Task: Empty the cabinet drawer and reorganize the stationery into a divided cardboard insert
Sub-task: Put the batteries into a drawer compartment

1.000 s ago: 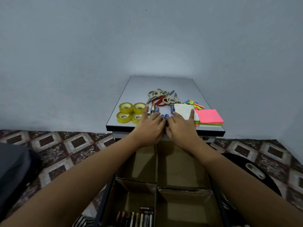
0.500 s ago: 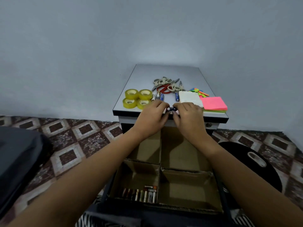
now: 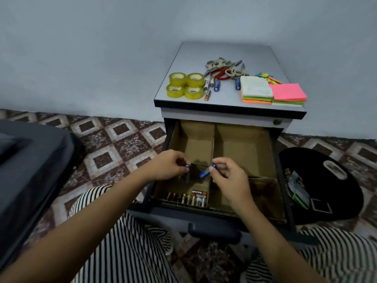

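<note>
"Blue battery (image 3: 205, 173), grip?"
"Right hand (image 3: 231, 177) pinches it; left hand (image 3: 168, 167) pinches a second battery (image 3: 187, 174). Both above the cardboard insert's (image 3: 244, 152) near-left compartment in the drawer (image 3: 214, 221), over more batteries (image 3: 189, 198)."

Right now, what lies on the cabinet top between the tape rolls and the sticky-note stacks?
In the head view, five loose batteries lie between the tape rolls and the sticky-note stacks; otherwise bare cabinet top.
</note>
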`<state>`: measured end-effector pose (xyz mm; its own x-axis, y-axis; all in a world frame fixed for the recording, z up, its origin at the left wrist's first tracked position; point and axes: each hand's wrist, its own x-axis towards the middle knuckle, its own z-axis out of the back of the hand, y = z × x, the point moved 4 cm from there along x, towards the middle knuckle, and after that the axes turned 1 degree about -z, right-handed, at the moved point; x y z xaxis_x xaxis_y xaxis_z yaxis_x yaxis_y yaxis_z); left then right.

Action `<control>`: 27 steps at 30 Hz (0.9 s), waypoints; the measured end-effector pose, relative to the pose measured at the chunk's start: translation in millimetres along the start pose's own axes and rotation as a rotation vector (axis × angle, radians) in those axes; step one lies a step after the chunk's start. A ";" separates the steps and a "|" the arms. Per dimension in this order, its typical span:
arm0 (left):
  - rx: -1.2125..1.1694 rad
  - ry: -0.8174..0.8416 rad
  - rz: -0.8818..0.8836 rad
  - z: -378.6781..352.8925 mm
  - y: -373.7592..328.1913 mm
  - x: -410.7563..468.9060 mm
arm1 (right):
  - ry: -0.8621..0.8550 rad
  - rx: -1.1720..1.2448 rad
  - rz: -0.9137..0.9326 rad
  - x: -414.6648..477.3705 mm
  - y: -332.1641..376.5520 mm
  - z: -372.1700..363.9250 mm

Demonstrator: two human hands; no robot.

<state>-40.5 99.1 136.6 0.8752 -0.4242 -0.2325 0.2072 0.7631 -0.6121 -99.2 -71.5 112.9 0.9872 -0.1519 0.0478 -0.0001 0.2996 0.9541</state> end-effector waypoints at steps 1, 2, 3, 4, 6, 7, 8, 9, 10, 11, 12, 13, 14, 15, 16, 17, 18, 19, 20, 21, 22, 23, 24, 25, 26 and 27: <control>0.139 0.018 -0.019 -2.3 1.5 -1.1 | 0.005 0.011 -0.013 -4.9 -4.2 -5.5; 0.237 0.050 -0.030 -5.5 3.1 -2.5 | 0.007 0.018 -0.024 -10.0 -7.6 -10.1; 0.298 0.084 -0.041 -7.7 4.1 -1.7 | 0.010 0.019 -0.021 -11.9 -8.5 -12.5; 0.347 0.120 -0.051 -11.1 5.8 -1.2 | 0.011 0.019 -0.017 -14.4 -8.7 -13.8; 0.418 0.191 -0.071 -16.1 7.9 1.6 | 0.009 0.023 0.000 -14.0 -7.4 -12.8; 0.447 0.234 -0.071 -19.5 9.9 3.1 | 0.008 0.022 -0.001 -14.8 -8.2 -12.4; 0.474 0.267 -0.069 -21.4 11.8 5.1 | 0.011 0.019 -0.008 -14.8 -8.7 -12.3; 0.504 0.294 -0.066 -24.1 14.1 7.3 | 0.015 0.016 -0.018 -15.9 -10.0 -12.7; 0.534 0.312 -0.067 -25.6 15.6 9.2 | 0.018 0.015 -0.028 -16.5 -10.8 -13.1; 0.563 0.328 -0.070 -27.1 16.3 11.4 | 0.019 0.013 -0.031 -16.9 -11.6 -13.7; 0.593 0.345 -0.077 -28.3 16.1 13.2 | 0.018 0.011 -0.029 -17.4 -11.7 -13.5; 0.626 0.362 -0.085 -29.2 15.5 15.2 | 0.016 0.010 -0.022 -17.3 -11.3 -13.0; 0.663 0.384 -0.091 -29.9 14.8 16.1 | 0.015 0.013 -0.019 -17.3 -11.0 -12.6; 0.698 0.406 -0.097 -30.5 14.3 17.3 | 0.013 0.014 -0.018 -17.3 -11.0 -12.1; 0.731 0.428 -0.102 -30.7 13.8 18.3 | 0.014 0.013 -0.019 -17.5 -11.1 -12.0; 0.757 0.452 -0.103 -31.1 13.9 19.3 | 0.017 0.012 -0.022 -17.8 -11.5 -12.4; 0.776 0.473 -0.098 -31.0 13.7 20.1 | 0.019 0.013 -0.025 -17.8 -11.6 -12.5; 0.792 0.493 -0.090 -31.4 13.6 20.8 | 0.018 0.014 -0.027 -18.0 -11.9 -12.7; 0.817 0.510 -0.084 -31.6 13.1 20.9 | 0.018 0.012 -0.027 -18.0 -11.8 -12.8; 0.852 0.525 -0.081 -32.6 12.6 21.0 | 0.018 0.009 -0.026 -17.9 -11.8 -13.1; 0.893 0.538 -0.081 -34.3 11.9 20.9 | 0.020 0.007 -0.026 -17.7 -11.9 -13.1; 0.937 0.550 -0.082 -36.8 11.9 21.1 | 0.021 0.006 -0.028 -17.5 -12.2 -13.3; 0.983 0.562 -0.083 -39.6 11.7 21.3 | 0.019 0.006 -0.030 -17.4 -12.5 -13.1; 1.025 0.573 -0.082 -42.5 12.9 21.7 | 0.017 0.007 -0.031 -17.2 -13.0 -13.2; 1.060 0.580 -0.082 -44.6 13.7 21.8 | 0.015 0.007 -0.030 -17.2 -13.4 -13.2; 1.084 0.579 -0.086 -46.2 14.6 22.2 | 0.014 0.005 -0.029 -17.0 -13.6 -13.2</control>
<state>-38.2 78.3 87.6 0.5752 -0.4355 -0.6925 0.7518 0.6150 0.2377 -113.8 -60.5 95.2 0.9890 -0.1469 0.0162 0.0275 0.2907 0.9564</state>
